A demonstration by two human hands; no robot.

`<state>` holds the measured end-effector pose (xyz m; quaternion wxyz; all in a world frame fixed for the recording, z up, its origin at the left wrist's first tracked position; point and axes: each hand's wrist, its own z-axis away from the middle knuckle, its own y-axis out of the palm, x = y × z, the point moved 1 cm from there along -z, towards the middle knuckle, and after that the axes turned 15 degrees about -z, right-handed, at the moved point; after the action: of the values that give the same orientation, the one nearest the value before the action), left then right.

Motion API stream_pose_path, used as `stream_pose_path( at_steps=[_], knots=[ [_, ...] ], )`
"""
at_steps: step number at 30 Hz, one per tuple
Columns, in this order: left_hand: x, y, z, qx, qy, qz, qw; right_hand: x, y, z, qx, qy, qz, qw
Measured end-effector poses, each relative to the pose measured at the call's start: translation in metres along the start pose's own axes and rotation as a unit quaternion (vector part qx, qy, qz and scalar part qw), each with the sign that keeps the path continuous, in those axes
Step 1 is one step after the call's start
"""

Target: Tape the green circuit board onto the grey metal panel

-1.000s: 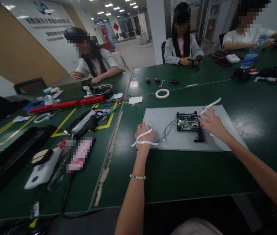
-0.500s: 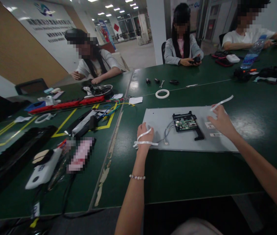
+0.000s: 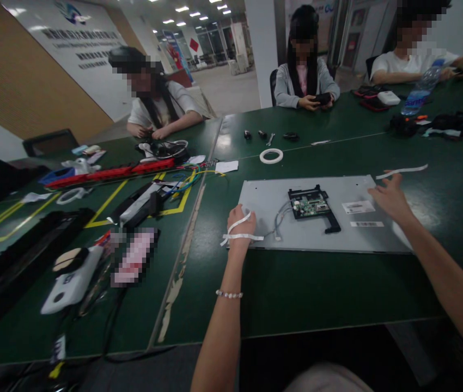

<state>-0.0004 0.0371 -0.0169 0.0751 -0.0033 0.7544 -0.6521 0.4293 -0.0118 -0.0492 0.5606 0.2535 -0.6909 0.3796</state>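
Observation:
A flat grey panel (image 3: 317,240) lies before me on the table, with a black frame holding a green circuit board (image 3: 310,204) on it. Thin grey wires (image 3: 281,216) run left from the board. At the panel's left edge, my left hand (image 3: 242,223) is closed with its fingers curled over the rim; white tape strips (image 3: 244,237) cling to its back and wrist. My right hand (image 3: 395,198) is at the panel's right edge. A strip of white tape (image 3: 413,170) is at its fingers and sticks out to the right.
Beyond the panel lie a white tape roll (image 3: 271,153), a small wrench (image 3: 271,140) and small black parts. On the left are a long black tray (image 3: 27,267), a white device (image 3: 72,283) and cables. Several people sit across the table; a water bottle (image 3: 421,90) stands far right.
My right hand has moved right with the tape strip, uncovering the panel's labels and far right corner. My left hand stays at the left edge. A person at left has lowered a hand.

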Motion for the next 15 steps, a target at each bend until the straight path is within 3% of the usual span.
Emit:
stream_pose_path(
  at_steps=[5, 9, 15],
  knots=[
    [-0.006, -0.018, 0.012, 0.011, -0.018, -0.073, 0.997, -0.012, 0.001, -0.007, 0.001, -0.001, 0.007, 1.0],
    [-0.007, -0.034, 0.022, 0.021, -0.023, -0.124, 0.992, -0.02, 0.003, -0.012, 0.004, -0.041, 0.011, 0.999],
    [-0.004, -0.038, 0.027, 0.033, -0.025, -0.165, 0.985, -0.017, 0.006, -0.006, 0.002, -0.082, 0.016, 0.997]
  ],
)
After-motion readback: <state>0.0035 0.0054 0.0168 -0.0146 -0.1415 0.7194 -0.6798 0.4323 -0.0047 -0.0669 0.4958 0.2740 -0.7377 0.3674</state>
